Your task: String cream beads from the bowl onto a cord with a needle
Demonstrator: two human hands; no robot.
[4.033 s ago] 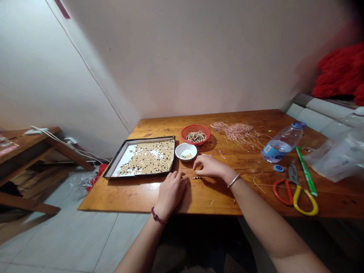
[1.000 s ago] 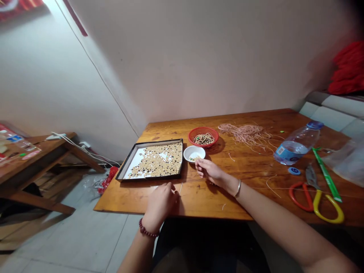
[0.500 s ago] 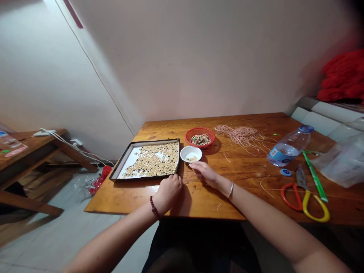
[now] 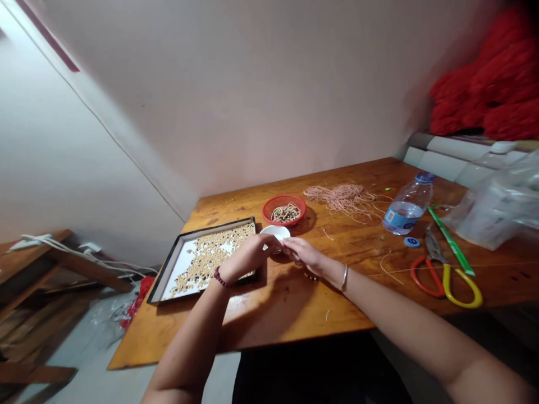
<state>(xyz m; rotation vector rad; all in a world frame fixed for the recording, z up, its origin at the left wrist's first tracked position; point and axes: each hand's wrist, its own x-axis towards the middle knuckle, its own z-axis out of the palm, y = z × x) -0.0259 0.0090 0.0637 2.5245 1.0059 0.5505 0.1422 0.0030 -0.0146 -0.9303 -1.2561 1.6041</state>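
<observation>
My left hand (image 4: pixel 252 257) is over the right edge of the black-rimmed tray (image 4: pixel 166 280), its fingers pinched together at the tips of my right hand. What those left fingers hold is too small to make out. My right hand (image 4: pixel 304 254) is closed, and a short string of beads (image 4: pixel 311 276) shows below its palm. Just behind the meeting fingertips stands a small white bowl (image 4: pixel 275 230), partly covered by the left hand. Loose tan and dark beads (image 4: pixel 206 255) are spread over the tray's white bottom.
A red basket (image 4: pixel 284 200) of beaded strings stands behind the bowl. Pink cord (image 4: pixel 341 196) lies tangled to its right. Farther right are a water bottle (image 4: pixel 406 207), a blue cap (image 4: pixel 411 242), scissors (image 4: pixel 438 261), a green packet (image 4: pixel 452 241) and a plastic bag (image 4: pixel 497 202).
My left hand has risen from the table by the tray's corner and moved up to my right hand's fingertips. The view has shifted and tilted slightly.
</observation>
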